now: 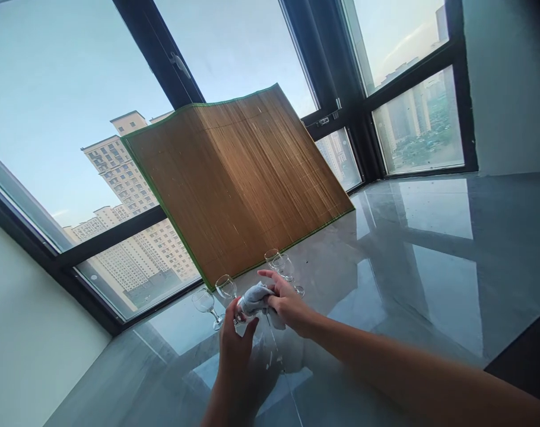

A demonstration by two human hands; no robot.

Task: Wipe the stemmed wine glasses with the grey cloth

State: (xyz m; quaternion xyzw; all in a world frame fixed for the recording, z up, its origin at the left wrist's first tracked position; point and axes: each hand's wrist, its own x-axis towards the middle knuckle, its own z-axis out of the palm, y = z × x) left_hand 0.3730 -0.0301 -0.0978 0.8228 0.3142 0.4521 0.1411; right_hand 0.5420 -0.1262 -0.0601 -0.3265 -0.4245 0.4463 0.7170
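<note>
My left hand is closed around a clear glass, most of which is hidden by the fingers and a cloth. A light grey cloth is pinched in my right hand and pressed against that glass; its loose end hangs below. Two stemmed wine glasses, a nearer-left one and another, stand just left of my hands. Behind my right hand are two more wine glasses, partly overlapping and with their lower parts partly covered by the hand.
A brown bamboo mat with green edging leans upright behind the glasses against the window frame. Shiny grey tile reflects the windows. White walls flank both sides, and a dark edge lies at lower right. Tall buildings show outside.
</note>
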